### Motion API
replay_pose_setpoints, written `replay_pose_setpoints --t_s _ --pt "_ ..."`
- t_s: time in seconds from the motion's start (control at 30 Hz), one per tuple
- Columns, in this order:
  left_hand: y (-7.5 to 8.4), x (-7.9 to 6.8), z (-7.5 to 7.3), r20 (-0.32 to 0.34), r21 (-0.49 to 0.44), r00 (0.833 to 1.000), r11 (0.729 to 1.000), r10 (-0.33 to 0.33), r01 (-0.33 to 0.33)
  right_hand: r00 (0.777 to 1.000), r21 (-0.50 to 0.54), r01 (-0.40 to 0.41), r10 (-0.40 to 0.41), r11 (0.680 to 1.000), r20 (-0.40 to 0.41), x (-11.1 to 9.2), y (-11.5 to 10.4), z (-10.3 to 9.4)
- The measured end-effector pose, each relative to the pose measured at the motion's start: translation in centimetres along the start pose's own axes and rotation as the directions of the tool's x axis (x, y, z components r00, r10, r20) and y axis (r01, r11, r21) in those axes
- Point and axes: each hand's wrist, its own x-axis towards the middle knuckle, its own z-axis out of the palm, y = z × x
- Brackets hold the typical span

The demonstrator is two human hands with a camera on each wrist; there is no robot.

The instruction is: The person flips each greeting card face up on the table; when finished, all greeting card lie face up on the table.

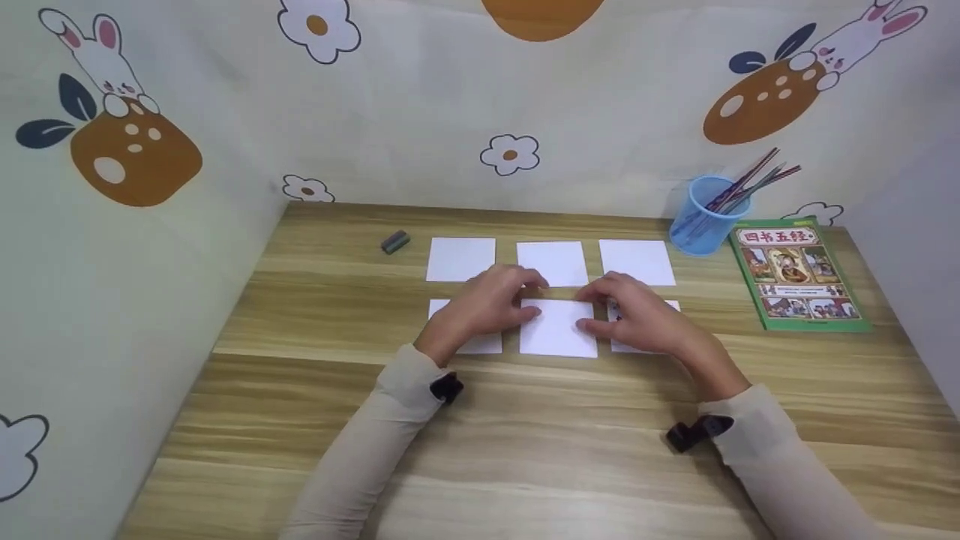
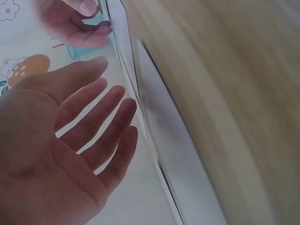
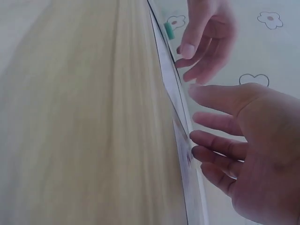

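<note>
White square cards lie in two rows on the wooden table. Between my hands is the middle front card, blank on top. My left hand is over its left edge, fingers loosely bent, with the left front card partly beneath it. On the other side my right hand hovers at the card's right edge, covering much of the right front card, which shows some dark print. Both wrist views show relaxed, spread fingers with nothing between them. Behind lie the back cards, left, middle and right.
A small dark green block sits at the back left. Toward the back right stands a blue cup holding several pencils, with a green-bordered book beside it. A patterned cloth hangs behind the wooden table.
</note>
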Motion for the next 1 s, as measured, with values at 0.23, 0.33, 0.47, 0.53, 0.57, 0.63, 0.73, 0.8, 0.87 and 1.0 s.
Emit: replay_pose_setpoints --t_s 0.23,0.33,0.47,0.53,0.57,0.63,0.73,0.8,0.87,1.0 --pt "-0.1 -0.3 0.1 0.063 0.025 0.998 1.000 -0.008 0.006 0.997 -0.076 -0.066 0.069 0.995 0.039 0.1 -1.3 0.1" --pt "-0.1 -0.3 0.1 0.082 0.036 0.997 0.999 -0.001 -0.002 0.998 -0.093 -0.058 0.060 0.994 0.026 0.0 -1.3 0.2" --pt "-0.1 -0.1 0.0 0.099 0.029 0.995 1.000 0.002 -0.005 0.998 -0.076 -0.057 0.058 0.995 0.015 0.1 -1.2 0.4" --pt "-0.1 0.0 -0.2 0.108 0.023 0.994 1.000 0.012 -0.014 0.998 -0.061 -0.060 0.061 0.996 0.013 0.2 -1.1 0.5" --pt "0.0 0.0 -0.2 0.114 0.018 0.993 1.000 0.014 -0.016 0.998 -0.056 -0.060 0.061 0.997 0.012 0.3 -1.1 0.5" --pt "-0.1 0.0 -0.3 0.122 0.021 0.992 0.999 0.023 -0.026 0.998 -0.048 -0.054 0.055 0.997 0.007 0.3 -1.0 0.5" --pt "-0.1 0.0 -0.4 0.130 0.021 0.991 0.999 0.026 -0.029 0.999 -0.042 -0.032 0.032 0.999 -0.003 0.4 -0.8 0.6" --pt "-0.2 0.0 -0.3 0.131 0.018 0.991 1.000 0.021 -0.024 1.000 -0.040 -0.021 0.021 0.999 -0.007 0.4 -0.8 0.6" --pt "-0.2 0.0 -0.3 0.130 0.010 0.991 1.000 0.013 -0.014 1.000 -0.042 -0.019 0.019 0.999 -0.006 0.4 -0.7 0.7" --pt "-0.3 0.0 -0.2 0.122 -0.015 0.992 1.000 0.001 0.001 0.999 -0.053 -0.038 0.038 0.998 0.007 0.5 -0.8 0.7"
